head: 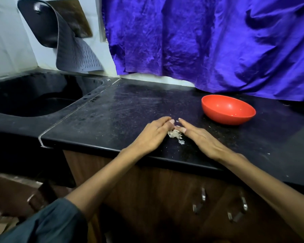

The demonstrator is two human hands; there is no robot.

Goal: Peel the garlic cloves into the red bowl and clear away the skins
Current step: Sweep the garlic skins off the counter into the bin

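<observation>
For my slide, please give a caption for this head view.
Both hands gather garlic skins beside the red bowl.

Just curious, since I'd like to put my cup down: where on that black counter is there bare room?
Bare patches: the counter between the sink and the red bowl, and the near-right stretch below the bowl. Crowded: the front middle, where the left hand and right hand flank the garlic skins.
</observation>
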